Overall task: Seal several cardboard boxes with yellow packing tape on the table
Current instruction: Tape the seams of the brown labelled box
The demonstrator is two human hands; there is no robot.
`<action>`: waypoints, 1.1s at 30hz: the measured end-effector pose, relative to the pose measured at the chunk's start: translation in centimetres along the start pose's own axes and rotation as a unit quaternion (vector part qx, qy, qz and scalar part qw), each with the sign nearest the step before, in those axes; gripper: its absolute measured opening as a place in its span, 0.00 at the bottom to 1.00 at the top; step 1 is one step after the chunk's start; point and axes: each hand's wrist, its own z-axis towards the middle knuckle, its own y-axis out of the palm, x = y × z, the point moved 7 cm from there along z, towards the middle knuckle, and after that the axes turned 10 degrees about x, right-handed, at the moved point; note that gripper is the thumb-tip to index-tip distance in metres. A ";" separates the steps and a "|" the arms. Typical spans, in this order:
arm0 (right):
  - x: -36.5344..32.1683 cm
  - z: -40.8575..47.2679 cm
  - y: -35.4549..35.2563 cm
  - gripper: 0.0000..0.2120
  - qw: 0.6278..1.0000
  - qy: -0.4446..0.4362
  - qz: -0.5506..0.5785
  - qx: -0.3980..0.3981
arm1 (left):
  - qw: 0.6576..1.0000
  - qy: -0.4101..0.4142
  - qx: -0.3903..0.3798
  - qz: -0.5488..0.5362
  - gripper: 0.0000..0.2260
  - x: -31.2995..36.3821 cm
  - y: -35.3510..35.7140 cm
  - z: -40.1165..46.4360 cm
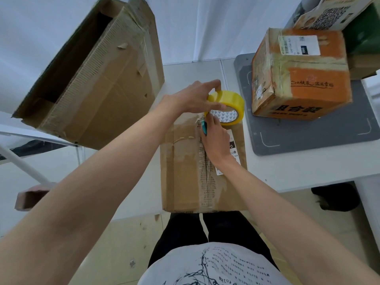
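A brown cardboard box (pixel 183 171) lies in front of me on the white table, its closed flaps meeting in a torn centre seam. My left hand (pixel 195 97) grips a roll of yellow packing tape (pixel 228 108) from above at the box's far end. My right hand (pixel 216 138) rests on the seam just below the roll, fingertips at the tape's lower edge, with a small teal tool (pixel 204 127) held in it. Whether a strip of tape is pulled out is hidden by the hands.
A large open cardboard box (pixel 98 79) stands at the left. An orange printed box (pixel 302 79) sits on a grey mat (pixel 308 136) at the right, with more boxes (pixel 333 13) behind it. The table's near edge (pixel 133 217) is by my legs.
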 end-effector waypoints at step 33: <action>4.5 7.0 -8.9 0.23 1.000 -0.011 -0.009 -0.023 | 0.974 -0.066 0.138 -0.165 0.21 -2.1 1.3 -1.6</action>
